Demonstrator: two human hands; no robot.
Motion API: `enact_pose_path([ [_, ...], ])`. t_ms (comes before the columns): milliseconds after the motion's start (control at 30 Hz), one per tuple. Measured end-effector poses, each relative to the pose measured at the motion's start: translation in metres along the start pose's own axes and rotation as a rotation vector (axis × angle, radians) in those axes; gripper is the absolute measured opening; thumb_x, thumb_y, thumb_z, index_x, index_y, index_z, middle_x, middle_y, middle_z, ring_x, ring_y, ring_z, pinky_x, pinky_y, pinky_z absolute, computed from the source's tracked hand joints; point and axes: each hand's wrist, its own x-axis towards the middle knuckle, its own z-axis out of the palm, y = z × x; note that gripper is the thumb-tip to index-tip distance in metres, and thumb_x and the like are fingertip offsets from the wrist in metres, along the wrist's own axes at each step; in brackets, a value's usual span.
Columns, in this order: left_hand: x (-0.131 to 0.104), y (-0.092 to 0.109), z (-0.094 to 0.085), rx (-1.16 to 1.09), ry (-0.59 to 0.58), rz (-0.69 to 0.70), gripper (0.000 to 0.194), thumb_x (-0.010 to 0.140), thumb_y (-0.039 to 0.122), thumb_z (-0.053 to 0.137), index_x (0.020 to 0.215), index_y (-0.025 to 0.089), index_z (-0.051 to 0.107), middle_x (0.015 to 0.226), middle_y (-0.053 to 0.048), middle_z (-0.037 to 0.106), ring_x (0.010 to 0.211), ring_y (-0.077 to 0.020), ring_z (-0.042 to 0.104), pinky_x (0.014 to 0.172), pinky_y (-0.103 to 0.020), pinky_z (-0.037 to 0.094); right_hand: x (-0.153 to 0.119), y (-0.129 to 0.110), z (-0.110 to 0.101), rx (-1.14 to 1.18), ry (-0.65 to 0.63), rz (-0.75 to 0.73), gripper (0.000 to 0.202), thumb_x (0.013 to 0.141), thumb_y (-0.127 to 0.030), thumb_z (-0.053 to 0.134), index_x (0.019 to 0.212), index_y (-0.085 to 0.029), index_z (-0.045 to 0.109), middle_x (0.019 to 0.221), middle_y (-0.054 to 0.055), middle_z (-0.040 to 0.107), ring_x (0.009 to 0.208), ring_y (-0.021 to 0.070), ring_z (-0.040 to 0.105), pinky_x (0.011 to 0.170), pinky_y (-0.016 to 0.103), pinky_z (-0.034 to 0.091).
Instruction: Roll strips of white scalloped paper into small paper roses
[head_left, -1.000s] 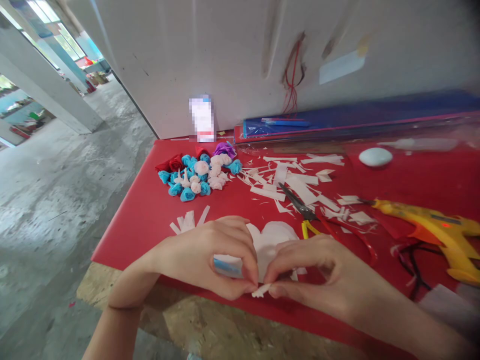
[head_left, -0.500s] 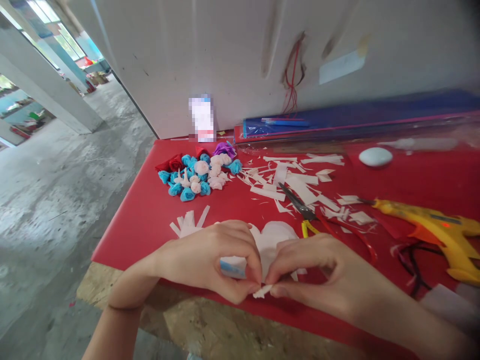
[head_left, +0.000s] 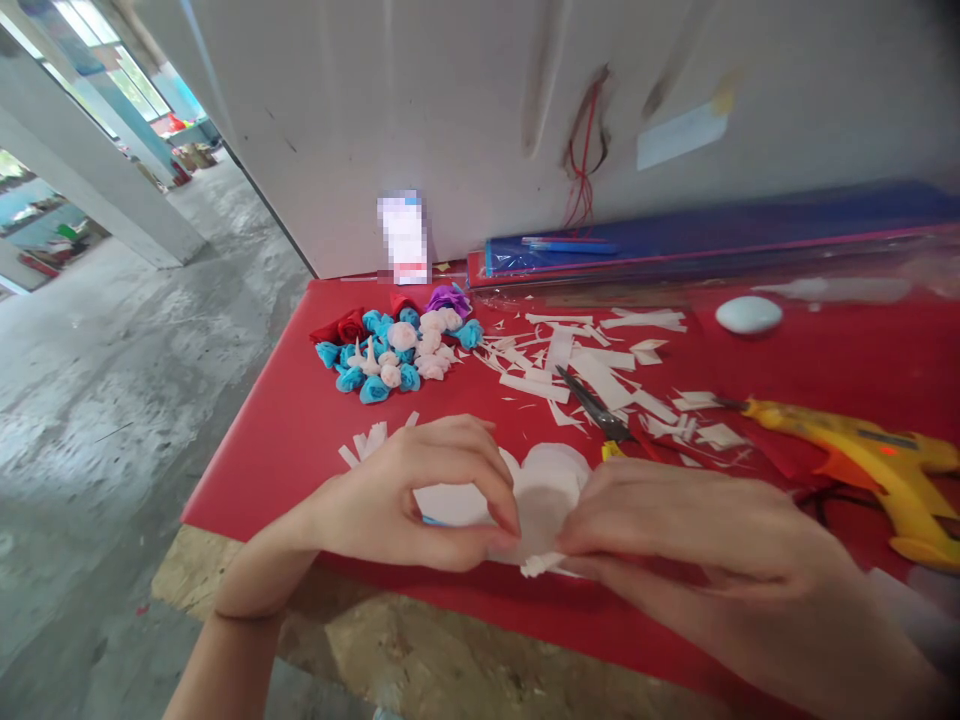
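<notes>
Over the front of the red table, my right hand (head_left: 675, 540) pinches a small crumpled strip of white paper (head_left: 541, 564) between thumb and fingers. Its frilled end sticks out to the left. My left hand (head_left: 427, 500) is just left of that end, apart from it, thumb and forefinger curved in a loose ring with nothing visible between them. Beneath both hands lie rounded white paper pieces (head_left: 551, 480), partly covered. Several cut white strips (head_left: 367, 440) show behind my left hand. Dark-bladed scissors (head_left: 596, 408) lie beyond my right hand, their handles mostly hidden.
Blue, pink, red and purple paper flowers (head_left: 390, 350) are grouped at the back left. White scraps (head_left: 592, 360) litter the middle. A yellow glue gun (head_left: 862, 450) lies at the right, near a white egg-shaped object (head_left: 748, 315). A phone (head_left: 405, 238) leans against the wall.
My left hand has come off the paper strip and moved slightly up. My right hand has turned over more, still holding the strip, which has shifted a little right and up.
</notes>
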Motion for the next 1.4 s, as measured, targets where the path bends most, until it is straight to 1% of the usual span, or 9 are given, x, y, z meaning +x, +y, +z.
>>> enact_pose_path([
  [100,0.0,0.0,-0.001,0.049,-0.014,0.051,0.006,0.075,0.016,0.068,0.077,0.013,0.063,0.076,-0.003,0.064,0.077,-0.0128,0.057,0.091,-0.033,0.044,0.002,-0.004,-0.004,-0.055,-0.003,-0.056,0.019,0.077,-0.007,0.055,0.071,-0.02,0.066,0.063,-0.003,0.071,0.055,0.0093,0.064,0.052,0.017,0.053],
  [300,0.001,-0.001,0.001,0.048,-0.015,0.087,0.002,0.076,0.01,0.064,0.076,0.011,0.064,0.074,-0.005,0.067,0.076,-0.0125,0.058,0.096,-0.033,0.041,0.002,-0.005,-0.007,-0.092,-0.006,-0.11,0.02,0.077,-0.006,0.053,0.076,-0.022,0.065,0.067,-0.004,0.073,0.057,0.0097,0.066,0.057,0.017,0.054],
  [367,0.001,0.0,0.001,0.061,-0.022,0.101,0.002,0.076,0.01,0.064,0.075,0.011,0.064,0.074,-0.005,0.067,0.075,-0.0125,0.057,0.099,-0.034,0.039,-0.001,-0.002,-0.006,-0.058,-0.02,-0.095,0.019,0.077,-0.007,0.055,0.077,-0.023,0.065,0.066,-0.005,0.072,0.056,0.01,0.066,0.055,0.018,0.053],
  [533,0.0,0.0,0.001,0.158,-0.035,0.127,0.002,0.075,0.011,0.065,0.075,0.013,0.064,0.073,-0.004,0.068,0.076,-0.0126,0.056,0.102,-0.036,0.037,-0.009,0.005,0.003,0.068,0.021,-0.009,0.015,0.082,-0.014,0.057,0.08,-0.026,0.066,0.067,-0.004,0.072,0.057,0.0117,0.065,0.055,0.022,0.052],
  [633,0.0,-0.001,0.001,0.182,-0.033,0.142,0.003,0.074,0.012,0.067,0.075,0.013,0.064,0.074,-0.003,0.068,0.076,-0.0121,0.056,0.102,-0.035,0.037,-0.012,0.007,0.005,0.107,-0.002,0.021,0.012,0.083,-0.018,0.059,0.078,-0.024,0.067,0.067,-0.003,0.071,0.058,0.0114,0.065,0.057,0.022,0.052],
  [767,0.001,-0.001,0.001,0.206,-0.029,0.17,0.003,0.074,0.012,0.068,0.075,0.013,0.065,0.074,-0.003,0.068,0.076,-0.0117,0.056,0.102,-0.034,0.037,-0.011,0.007,0.004,0.129,-0.027,0.028,0.011,0.082,-0.016,0.061,0.075,-0.023,0.067,0.064,-0.004,0.07,0.056,0.0092,0.063,0.056,0.019,0.05],
  [967,0.002,0.002,0.002,0.235,-0.029,0.168,0.002,0.074,0.012,0.066,0.074,0.013,0.065,0.072,-0.003,0.068,0.075,-0.0122,0.057,0.101,-0.033,0.04,-0.01,0.006,0.005,0.145,-0.039,0.082,0.01,0.081,-0.018,0.063,0.073,-0.023,0.068,0.064,-0.003,0.07,0.055,0.011,0.062,0.054,0.021,0.049],
  [1100,0.003,0.002,0.002,0.243,-0.038,0.185,0.003,0.073,0.014,0.067,0.072,0.015,0.064,0.07,-0.002,0.068,0.073,-0.0126,0.057,0.101,-0.034,0.04,-0.009,0.007,0.005,0.157,-0.033,0.072,0.01,0.081,-0.02,0.063,0.073,-0.023,0.068,0.062,-0.003,0.07,0.054,0.0103,0.062,0.052,0.02,0.048],
  [1400,0.002,0.002,0.003,0.262,-0.029,0.171,0.005,0.072,0.011,0.068,0.072,0.014,0.065,0.07,-0.002,0.068,0.074,-0.0119,0.057,0.102,-0.032,0.039,-0.009,0.007,0.006,0.173,-0.082,0.104,0.01,0.08,-0.018,0.064,0.071,-0.021,0.068,0.065,-0.002,0.071,0.057,0.0111,0.064,0.057,0.02,0.05],
])
